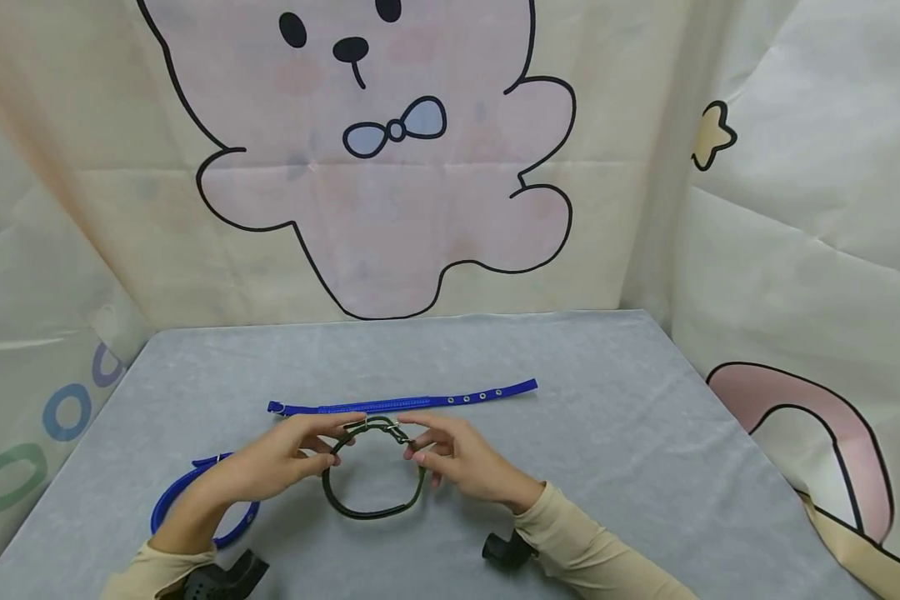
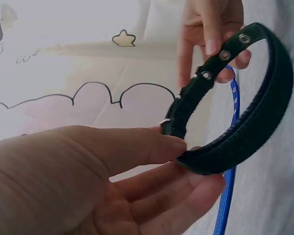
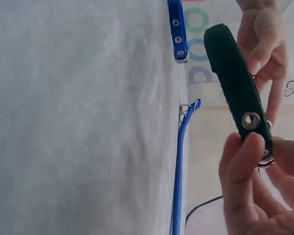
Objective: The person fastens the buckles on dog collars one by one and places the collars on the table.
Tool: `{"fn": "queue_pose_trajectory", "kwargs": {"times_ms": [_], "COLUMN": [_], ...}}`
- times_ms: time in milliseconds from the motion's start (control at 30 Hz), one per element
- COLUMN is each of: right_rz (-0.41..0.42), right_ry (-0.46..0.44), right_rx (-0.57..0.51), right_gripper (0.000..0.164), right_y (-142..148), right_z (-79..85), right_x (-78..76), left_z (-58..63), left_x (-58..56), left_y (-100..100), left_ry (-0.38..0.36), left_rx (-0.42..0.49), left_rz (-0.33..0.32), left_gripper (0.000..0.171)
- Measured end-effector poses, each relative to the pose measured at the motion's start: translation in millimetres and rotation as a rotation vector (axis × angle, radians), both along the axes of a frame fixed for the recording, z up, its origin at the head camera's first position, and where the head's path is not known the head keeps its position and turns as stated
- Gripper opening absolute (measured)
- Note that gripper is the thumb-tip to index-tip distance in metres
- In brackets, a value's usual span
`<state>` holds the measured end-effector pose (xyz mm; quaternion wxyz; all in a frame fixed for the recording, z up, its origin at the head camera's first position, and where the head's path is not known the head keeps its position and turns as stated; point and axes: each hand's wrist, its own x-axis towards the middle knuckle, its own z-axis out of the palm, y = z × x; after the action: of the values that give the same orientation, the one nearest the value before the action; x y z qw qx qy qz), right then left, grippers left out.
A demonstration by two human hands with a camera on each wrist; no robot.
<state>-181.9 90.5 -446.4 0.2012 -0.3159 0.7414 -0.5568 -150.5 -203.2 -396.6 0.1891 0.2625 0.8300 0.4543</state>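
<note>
A dark green pet collar, closed into a loop with its buckle at the top, is held up between both hands. My left hand pinches its left side between thumb and fingers. On the other side my right hand pinches the strap near the buckle. In the left wrist view the collar shows a row of metal eyelets along the strap. Close up in the right wrist view, the thumb of my right hand presses beside an eyelet of the collar.
A blue collar lies stretched out on the grey cloth-covered table, just behind the hands. Another blue collar, buckled into a loop, lies at the left, partly hidden under my left forearm. Printed curtains stand around the table.
</note>
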Motion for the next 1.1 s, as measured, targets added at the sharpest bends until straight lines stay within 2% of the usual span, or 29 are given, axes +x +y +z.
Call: {"fn": "queue_pose_trajectory", "kwargs": {"times_ms": [233, 400, 600, 1100], "right_rz": [0.096, 0.136, 0.148, 0.167], "right_ry": [-0.074, -0.119, -0.156, -0.216], "right_rx": [0.012, 0.041, 0.065, 0.073], "right_gripper": [0.06, 0.067, 0.068, 0.069], "right_y": [-5.3, -13.2, -22.2, -43.1], "right_z": [-7.2, -7.1, -2.9, -7.7], "right_x": [0.4, 0.5, 1.3, 1.6], "left_z": [-2.7, -3.8, -8.4, -25.7], "left_x": [-6.6, -4.8, 0.0, 6.1], "left_y": [-9.9, -18.8, -28.9, -48.9], "left_ry": [-0.061, -0.091, -0.088, -0.09], "left_rx": [-0.019, -0.025, -0.012, -0.004], "left_rz": [-0.035, -0.009, 0.031, 0.054], "left_gripper": [0.053, 0.051, 0.051, 0.049]}}
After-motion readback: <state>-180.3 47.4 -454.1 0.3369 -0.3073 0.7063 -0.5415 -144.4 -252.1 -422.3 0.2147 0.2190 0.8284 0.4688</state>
